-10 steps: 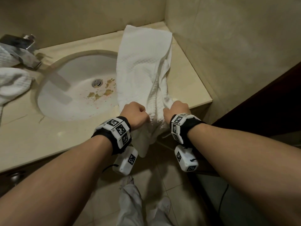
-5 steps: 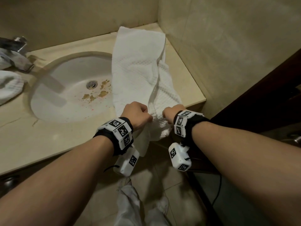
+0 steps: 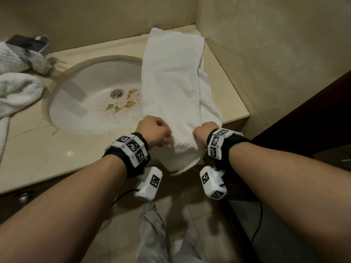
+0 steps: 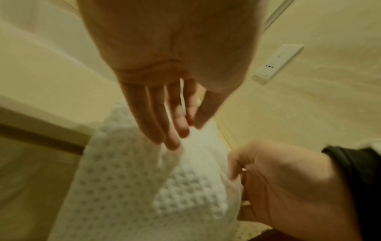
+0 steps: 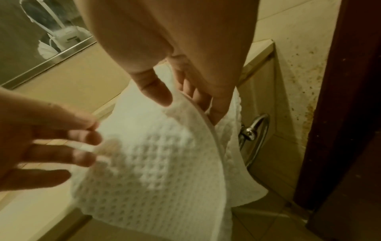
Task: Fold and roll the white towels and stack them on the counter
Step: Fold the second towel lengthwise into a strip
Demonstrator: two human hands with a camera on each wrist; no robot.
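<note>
A white waffle-weave towel point(image 3: 171, 82) lies folded into a long strip on the beige counter point(image 3: 38, 149), right of the sink. Its far end reaches the back wall and its near end hangs over the front edge. My left hand point(image 3: 153, 131) pinches the near end's left edge, thumb against fingers, as the left wrist view shows point(image 4: 181, 130). My right hand point(image 3: 204, 132) grips the right edge, the thumb on top of the towel point(image 5: 154, 163) and the fingers under its hem. A looser layer bulges out along the strip's right side.
The white sink point(image 3: 85, 103) has brown stains near its drain. A chrome faucet point(image 3: 32, 52) and more white towels point(image 3: 15, 92) lie at the left. A tiled wall point(image 3: 266, 54) and a dark door point(image 3: 313, 111) close off the right. A cabinet handle point(image 5: 255, 135) sits below the counter.
The towel's top layer now lies flatter and straighter; the bunched folds on its right have been drawn in. Both hands have stayed at the near end, gripping it.
</note>
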